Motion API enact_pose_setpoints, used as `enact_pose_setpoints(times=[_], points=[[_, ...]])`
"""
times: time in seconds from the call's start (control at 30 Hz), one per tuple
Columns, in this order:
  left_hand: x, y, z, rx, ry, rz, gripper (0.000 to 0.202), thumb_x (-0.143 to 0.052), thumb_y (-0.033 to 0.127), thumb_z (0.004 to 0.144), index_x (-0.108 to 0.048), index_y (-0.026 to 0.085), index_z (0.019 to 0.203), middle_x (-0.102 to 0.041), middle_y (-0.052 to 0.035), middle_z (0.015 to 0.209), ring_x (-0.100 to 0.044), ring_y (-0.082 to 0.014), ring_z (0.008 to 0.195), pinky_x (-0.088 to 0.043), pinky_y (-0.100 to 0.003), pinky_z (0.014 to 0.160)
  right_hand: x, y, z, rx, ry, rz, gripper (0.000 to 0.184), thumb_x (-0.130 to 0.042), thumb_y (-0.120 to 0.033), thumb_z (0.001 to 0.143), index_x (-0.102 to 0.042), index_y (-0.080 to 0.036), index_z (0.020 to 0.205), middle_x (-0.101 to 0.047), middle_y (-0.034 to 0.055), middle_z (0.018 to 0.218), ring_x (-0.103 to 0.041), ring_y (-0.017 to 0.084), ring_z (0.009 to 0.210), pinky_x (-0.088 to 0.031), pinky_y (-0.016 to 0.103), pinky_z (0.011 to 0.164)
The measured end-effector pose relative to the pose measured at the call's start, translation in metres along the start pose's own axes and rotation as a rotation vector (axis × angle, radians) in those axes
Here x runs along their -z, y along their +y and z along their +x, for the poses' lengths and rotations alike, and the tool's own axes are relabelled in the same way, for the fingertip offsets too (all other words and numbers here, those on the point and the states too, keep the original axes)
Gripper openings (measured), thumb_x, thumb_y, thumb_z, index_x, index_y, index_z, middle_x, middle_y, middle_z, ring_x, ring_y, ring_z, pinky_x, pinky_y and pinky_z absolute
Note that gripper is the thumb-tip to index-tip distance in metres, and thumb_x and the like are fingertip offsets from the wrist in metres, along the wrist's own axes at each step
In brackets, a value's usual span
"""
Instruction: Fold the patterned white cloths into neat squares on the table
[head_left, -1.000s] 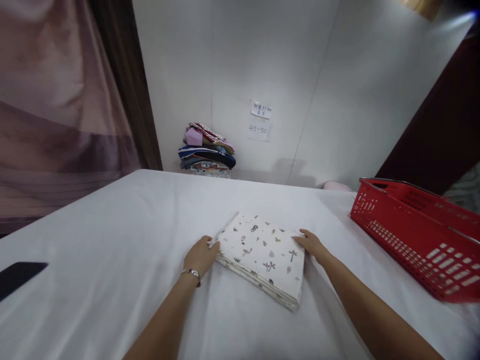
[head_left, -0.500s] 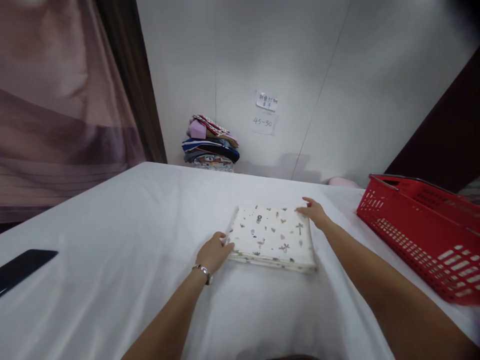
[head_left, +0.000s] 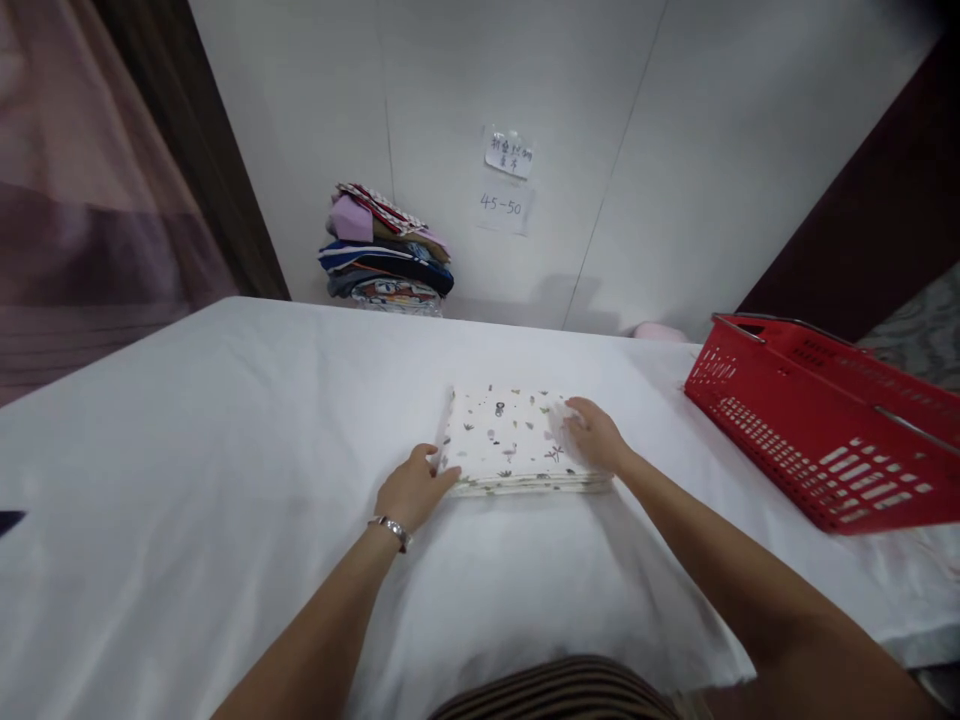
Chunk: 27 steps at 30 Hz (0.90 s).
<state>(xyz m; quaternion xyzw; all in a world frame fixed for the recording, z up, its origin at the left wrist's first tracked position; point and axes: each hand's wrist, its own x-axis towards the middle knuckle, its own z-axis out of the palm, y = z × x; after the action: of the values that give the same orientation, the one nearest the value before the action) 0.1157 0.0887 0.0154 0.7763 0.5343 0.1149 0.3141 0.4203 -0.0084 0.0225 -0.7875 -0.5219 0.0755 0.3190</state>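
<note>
A folded white cloth with small printed motifs lies flat on the white-covered table, in front of me. My left hand, with a watch on its wrist, touches the cloth's near left corner with its fingers curled at the edge. My right hand lies flat on top of the cloth's right side, fingers stretched out.
A red plastic basket stands at the right of the table. A stack of folded clothes sits against the far wall, beside two paper notes. A curtain hangs at the left. A dark object's tip shows at the left edge.
The cloth has been turned square and pushed a little farther away. My right hand moved from its far right corner onto its top. The view shifted downward.
</note>
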Motion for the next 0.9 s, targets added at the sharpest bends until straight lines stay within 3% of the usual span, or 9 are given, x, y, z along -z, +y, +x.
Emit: enact_pose_setpoints(times=[0.1,0.17,0.27,0.33,0.47,0.57,0.67,0.8,0.9], points=[[0.0,0.002,-0.001,-0.004,0.001,0.016,0.053,-0.049,0.056,0.071,-0.046,0.021,0.111,-0.064,-0.0037,0.086,-0.06,-0.0204,0.076,-0.037,-0.027,0.058,0.0,-0.015,-0.039,0.255,-0.184,-0.059,0.035,-0.044,-0.034,0.083,-0.056,-0.024,0.113,-0.053,0.0041,0.122,-0.045,0.022,0.114,-0.032,0.04,0.098],[-0.001,0.001,-0.002,-0.014,0.008,0.026,0.051,-0.048,0.055,0.072,-0.047,0.022,0.11,-0.063,-0.0029,0.085,-0.059,-0.0199,0.076,-0.037,-0.027,0.059,-0.001,-0.02,-0.058,0.376,-0.237,-0.103,0.034,-0.039,-0.034,0.086,-0.058,-0.023,0.112,-0.055,0.005,0.12,-0.046,0.022,0.112,-0.032,0.041,0.098],[-0.002,-0.001,-0.003,-0.032,0.043,0.036,0.049,-0.048,0.054,0.073,-0.048,0.022,0.11,-0.062,-0.002,0.086,-0.059,-0.0183,0.076,-0.039,-0.027,0.061,0.002,-0.022,-0.072,0.364,-0.164,-0.087,0.034,-0.035,-0.033,0.088,-0.06,-0.023,0.108,-0.057,0.0045,0.116,-0.048,0.022,0.11,-0.033,0.042,0.097],[-0.002,0.0,-0.005,-0.078,0.133,0.045,0.049,-0.051,0.052,0.073,-0.049,0.021,0.111,-0.06,-0.0039,0.097,-0.057,-0.0182,0.083,-0.041,-0.028,0.067,0.005,-0.022,-0.075,0.334,-0.114,-0.046,0.033,-0.034,-0.033,0.089,-0.063,-0.025,0.103,-0.06,0.0037,0.111,-0.051,0.021,0.106,-0.036,0.04,0.094],[-0.005,0.017,-0.014,-0.413,0.326,0.133,0.032,-0.05,0.039,0.079,-0.057,0.021,0.104,-0.055,-0.0059,0.11,-0.048,-0.0204,0.103,-0.037,-0.031,0.086,0.008,-0.022,-0.076,0.369,-0.093,0.014,0.031,-0.036,-0.032,0.089,-0.066,-0.024,0.092,-0.063,0.0032,0.102,-0.055,0.02,0.096,-0.041,0.036,0.088],[-0.016,0.041,-0.019,-0.634,0.235,0.183,0.022,-0.047,0.034,0.083,-0.062,0.024,0.095,-0.059,-0.0045,0.101,-0.048,-0.0194,0.099,-0.035,-0.033,0.087,0.002,-0.02,-0.076,0.411,-0.104,0.036,0.028,-0.039,-0.031,0.088,-0.066,-0.024,0.091,-0.064,0.0035,0.098,-0.055,0.019,0.093,-0.043,0.034,0.085],[-0.033,0.058,-0.019,-0.732,0.12,0.211,0.022,-0.044,0.032,0.085,-0.064,0.024,0.092,-0.06,-0.0037,0.094,-0.049,-0.018,0.092,-0.036,-0.033,0.083,-0.007,-0.016,-0.077,0.419,-0.039,0.029,0.026,-0.042,-0.03,0.087,-0.066,-0.023,0.093,-0.063,0.0049,0.098,-0.055,0.019,0.093,-0.042,0.035,0.085],[-0.049,0.062,-0.01,-0.766,0.072,0.213,0.018,-0.048,0.028,0.083,-0.065,0.023,0.088,-0.06,-0.0029,0.089,-0.049,-0.0173,0.087,-0.038,-0.031,0.078,-0.012,-0.01,-0.078,0.467,0.012,0.006,0.024,-0.042,-0.026,0.088,-0.065,-0.022,0.094,-0.062,0.0058,0.098,-0.055,0.019,0.092,-0.042,0.035,0.084],[-0.05,0.061,-0.006,-0.708,0.044,0.135,0.016,-0.052,0.03,0.08,-0.066,0.024,0.085,-0.06,-0.0015,0.086,-0.05,-0.0164,0.084,-0.039,-0.029,0.076,-0.012,-0.009,-0.078,0.502,0.034,-0.006,0.022,-0.042,-0.023,0.088,-0.063,-0.021,0.094,-0.062,0.0061,0.096,-0.055,0.019,0.09,-0.043,0.035,0.082]])
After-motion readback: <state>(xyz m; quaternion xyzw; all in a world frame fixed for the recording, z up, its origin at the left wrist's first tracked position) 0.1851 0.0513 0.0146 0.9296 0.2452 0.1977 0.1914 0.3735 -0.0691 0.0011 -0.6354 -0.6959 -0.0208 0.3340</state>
